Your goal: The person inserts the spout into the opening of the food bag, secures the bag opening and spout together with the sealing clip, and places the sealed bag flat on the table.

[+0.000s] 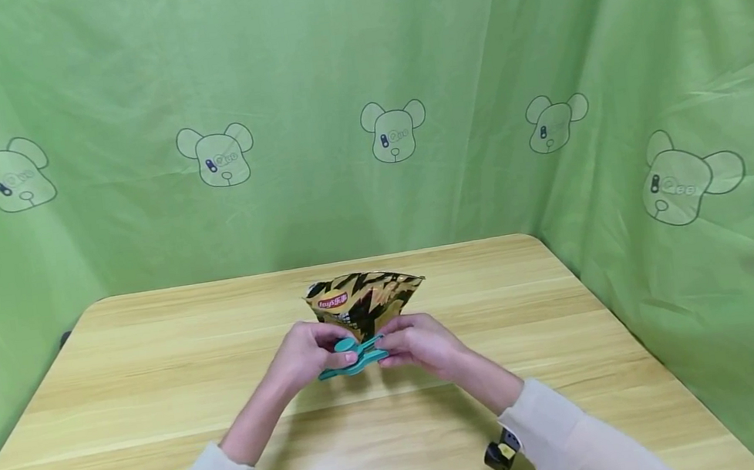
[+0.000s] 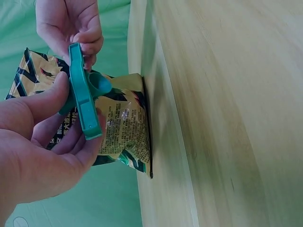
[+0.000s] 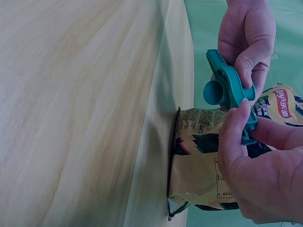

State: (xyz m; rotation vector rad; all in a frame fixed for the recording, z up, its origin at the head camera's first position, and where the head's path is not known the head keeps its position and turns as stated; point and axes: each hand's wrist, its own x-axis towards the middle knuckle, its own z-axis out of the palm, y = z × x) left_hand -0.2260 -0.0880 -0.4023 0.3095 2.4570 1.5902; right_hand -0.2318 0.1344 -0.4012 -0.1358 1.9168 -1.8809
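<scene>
Your left hand (image 1: 307, 355) pinches one end of a teal plastic bag clip (image 1: 352, 356), thumb on top and fingers curled beneath. Your right hand (image 1: 420, 345) grips the gathered neck of the chip bag (image 1: 363, 298), its fingers also touching the clip's other end. The bag is glossy gold with black jagged markings and a red logo, crumpled and fanning out away from you. It sits mid-tabletop (image 1: 156, 384), toward the far edge.

Staged recording booth, not a lived-in room: a wooden counter (image 1: 156, 384) is enclosed on three sides by a green curtain (image 1: 302, 65) printed with bear heads (image 1: 394, 131).
</scene>
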